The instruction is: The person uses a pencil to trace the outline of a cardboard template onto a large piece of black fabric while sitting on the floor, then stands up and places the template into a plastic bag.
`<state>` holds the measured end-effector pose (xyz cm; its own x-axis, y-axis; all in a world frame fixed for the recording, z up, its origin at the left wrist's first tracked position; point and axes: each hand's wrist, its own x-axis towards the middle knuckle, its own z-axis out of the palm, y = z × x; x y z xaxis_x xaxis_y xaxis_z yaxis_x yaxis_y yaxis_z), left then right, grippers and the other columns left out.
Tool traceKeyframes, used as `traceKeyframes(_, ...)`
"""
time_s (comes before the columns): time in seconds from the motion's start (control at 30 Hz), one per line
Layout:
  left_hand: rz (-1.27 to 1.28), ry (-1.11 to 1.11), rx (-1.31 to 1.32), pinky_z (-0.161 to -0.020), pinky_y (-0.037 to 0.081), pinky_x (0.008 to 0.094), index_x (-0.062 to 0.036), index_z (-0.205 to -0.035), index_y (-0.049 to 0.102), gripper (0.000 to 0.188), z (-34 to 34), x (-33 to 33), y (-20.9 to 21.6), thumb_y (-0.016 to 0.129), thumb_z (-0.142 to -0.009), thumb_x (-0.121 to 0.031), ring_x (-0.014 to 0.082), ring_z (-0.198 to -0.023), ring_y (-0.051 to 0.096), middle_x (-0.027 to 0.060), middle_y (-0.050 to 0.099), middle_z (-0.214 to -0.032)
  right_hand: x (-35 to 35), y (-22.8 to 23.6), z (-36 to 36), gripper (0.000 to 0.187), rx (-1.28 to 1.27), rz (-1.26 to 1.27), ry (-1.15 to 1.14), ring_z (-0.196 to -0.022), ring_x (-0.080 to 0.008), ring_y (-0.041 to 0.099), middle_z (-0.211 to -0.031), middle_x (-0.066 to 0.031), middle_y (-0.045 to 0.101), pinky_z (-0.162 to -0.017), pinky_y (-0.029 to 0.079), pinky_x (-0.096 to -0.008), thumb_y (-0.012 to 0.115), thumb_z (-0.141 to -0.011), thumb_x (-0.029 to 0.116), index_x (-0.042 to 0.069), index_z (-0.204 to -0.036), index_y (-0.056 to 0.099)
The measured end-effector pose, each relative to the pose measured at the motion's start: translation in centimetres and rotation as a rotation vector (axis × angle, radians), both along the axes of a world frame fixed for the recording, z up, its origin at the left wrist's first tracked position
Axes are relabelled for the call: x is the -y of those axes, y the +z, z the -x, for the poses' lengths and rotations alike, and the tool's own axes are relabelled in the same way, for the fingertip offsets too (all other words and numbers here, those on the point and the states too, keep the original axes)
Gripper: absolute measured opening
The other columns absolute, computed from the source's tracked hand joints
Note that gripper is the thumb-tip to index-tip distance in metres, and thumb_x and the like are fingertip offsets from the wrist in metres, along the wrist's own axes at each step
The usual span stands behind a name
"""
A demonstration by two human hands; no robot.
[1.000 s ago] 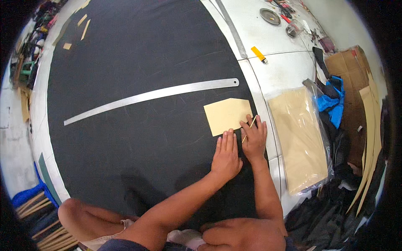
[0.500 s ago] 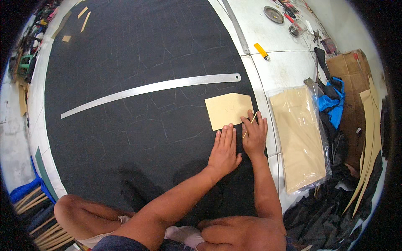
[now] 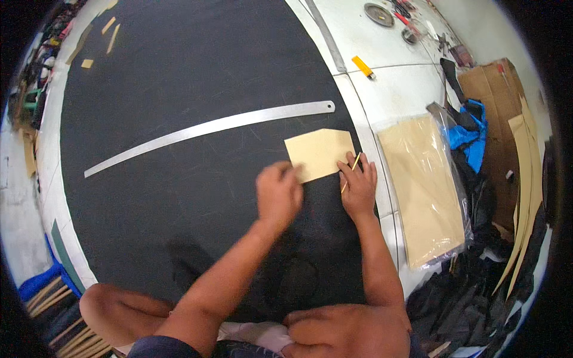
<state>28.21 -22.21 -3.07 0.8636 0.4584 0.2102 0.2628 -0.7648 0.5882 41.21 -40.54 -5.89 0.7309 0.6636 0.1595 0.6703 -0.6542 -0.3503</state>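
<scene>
Curling the fingers of the left hand [image 3: 278, 194] at the near left corner of one cream card [image 3: 321, 154], but not being able to tell, through the blur, whether pinching or only brushing it. Spreading the fingers of the right hand [image 3: 359, 194] slightly at the near right corner, holding one thin yellow stick [image 3: 351, 173] between them. Seemingly steadying the card flat near the right edge of one dark cloth [image 3: 179, 203], and probably calling next for firm, even pressure against slipping. Counting, right of the cloth, one plastic-wrapped packet [image 3: 421, 191]; beyond the card, stretching leftward, one steel ruler [image 3: 215, 126]; farther, on the tiled floor [image 3: 397, 83] at right, one yellow lighter [image 3: 363, 67]; far left, at least three cream scraps [image 3: 87, 63]; far right, one round grey dish [image 3: 375, 13].
</scene>
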Motion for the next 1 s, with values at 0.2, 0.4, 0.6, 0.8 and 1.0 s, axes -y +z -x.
traceKeyframes(0.2,-0.102,-0.125,-0.071,-0.099,0.043,0.047,-0.0171,-0.117,0.075,0.028,-0.3,-6.0,-0.5,0.072,-0.089,-0.018,0.0323,-0.114,0.056,0.0126,0.062,-0.119,0.2,0.1,-0.1,0.028,-0.001,-0.02,-0.002,-0.139,-0.0396,0.044,-0.143,-0.0077,0.059,-0.117,0.027,-0.0591,0.063,-0.095,0.018,0.018,-0.123,0.068)
traceKeyframes(0.4,-0.158,-0.157,-0.09,-0.103,0.039,0.0492,-0.0211,-0.118,0.075,0.032,-0.3,-5.0,-1.3,0.076,-0.087,-0.029,0.0319,-0.116,0.053,0.0101,0.062,-0.12,-0.1,0.0,0.0,0.029,-0.014,-0.012,0.001,-0.139,-0.0394,0.044,-0.143,-0.0073,0.059,-0.117,0.027,-0.0584,0.063,-0.095,0.018,0.018,-0.124,0.068)
traceKeyframes(0.6,-0.115,-0.111,-0.053,-0.103,0.039,0.0486,-0.0214,-0.114,0.077,0.031,-0.3,-4.6,-1.8,0.078,-0.085,-0.032,0.0314,-0.116,0.053,0.0084,0.062,-0.119,0.2,-0.1,-0.1,0.03,0.001,-0.035,0.005,-0.139,-0.0399,0.043,-0.143,-0.0067,0.059,-0.117,0.027,-0.0582,0.063,-0.095,0.019,0.019,-0.124,0.068)
traceKeyframes(0.8,-0.112,-0.112,-0.047,-0.102,0.039,0.0485,-0.0215,-0.113,0.078,0.031,-0.1,-4.9,-1.9,0.079,-0.084,-0.032,0.0309,-0.117,0.053,0.008,0.062,-0.119,0.1,0.1,-0.1,0.029,-0.016,-0.031,0.004,-0.14,-0.0397,0.043,-0.143,-0.0066,0.059,-0.117,0.026,-0.0586,0.063,-0.095,0.02,0.019,-0.124,0.068)
traceKeyframes(1.0,-0.112,-0.147,-0.029,-0.104,0.04,0.0491,-0.0141,-0.124,0.068,0.045,-1.3,-2.5,0.2,0.074,-0.079,-0.012,0.034,-0.12,0.054,0.0143,0.06,-0.125,-0.1,0.0,0.0,0.028,0.008,-0.024,0.01,-0.139,-0.0394,0.045,-0.143,-0.007,0.059,-0.116,0.028,-0.0599,0.063,-0.095,0.019,0.019,-0.122,0.07)
